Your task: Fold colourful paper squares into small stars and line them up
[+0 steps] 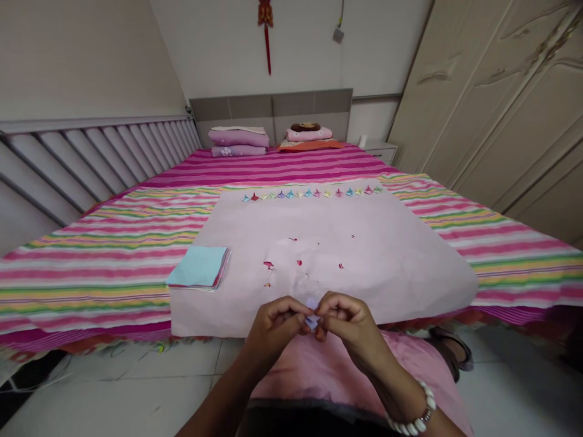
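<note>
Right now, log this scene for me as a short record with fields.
left hand: pinches a small lilac paper piece
right hand: pinches the same piece; bead bracelet on the wrist
paper stack: light blue sheet on top, at the left edge of the pink sheet
folded row: small coloured pieces lined along the sheet's far edge
bed: striped cover, under the sheet
far end: folded bedding

Stack of paper squares (199, 267) on pink sheet (364, 255), row of folded figures (312, 193), striped bedspread (113, 243), wardrobe (501, 91).
</note>
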{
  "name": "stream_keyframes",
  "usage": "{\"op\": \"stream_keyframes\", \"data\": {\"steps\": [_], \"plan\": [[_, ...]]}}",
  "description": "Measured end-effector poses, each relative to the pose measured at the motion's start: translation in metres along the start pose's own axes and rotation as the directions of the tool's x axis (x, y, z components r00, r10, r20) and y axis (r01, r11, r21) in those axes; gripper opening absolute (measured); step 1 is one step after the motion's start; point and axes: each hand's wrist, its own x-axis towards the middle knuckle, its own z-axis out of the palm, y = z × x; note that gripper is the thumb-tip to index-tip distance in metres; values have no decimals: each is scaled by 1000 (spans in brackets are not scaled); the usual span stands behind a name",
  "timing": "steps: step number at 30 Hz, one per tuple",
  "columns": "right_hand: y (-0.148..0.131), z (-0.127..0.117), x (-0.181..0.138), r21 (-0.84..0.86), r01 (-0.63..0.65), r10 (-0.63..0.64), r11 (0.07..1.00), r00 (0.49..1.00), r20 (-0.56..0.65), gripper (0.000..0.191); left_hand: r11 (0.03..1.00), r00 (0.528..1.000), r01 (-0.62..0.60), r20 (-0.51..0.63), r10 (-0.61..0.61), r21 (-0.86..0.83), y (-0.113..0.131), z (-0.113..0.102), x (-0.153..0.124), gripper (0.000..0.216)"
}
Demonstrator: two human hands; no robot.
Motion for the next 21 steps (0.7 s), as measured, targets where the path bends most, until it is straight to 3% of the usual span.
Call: {"op": "stream_keyframes", "data": {"steps": [6,10,14,21], "plan": [[-1,-1,-1,-49,13,-12,999,1000,25,8,992,993,117,-20,-118,-36,-2,3,3,14],[-2,-3,-3,-69,24,-20,997,998,65,13,992,992,119,-27,-120,-53,-4,4,3,17],[0,-2,-1,-111,2,-4,994,1000,-19,30,995,997,76,-20,-77,-58,-6,5,3,20],[-3,1,2,-96,18,-26,995,996,-82,30,988,988,131,-75,-137,-80,-8,2,6,35]]}}
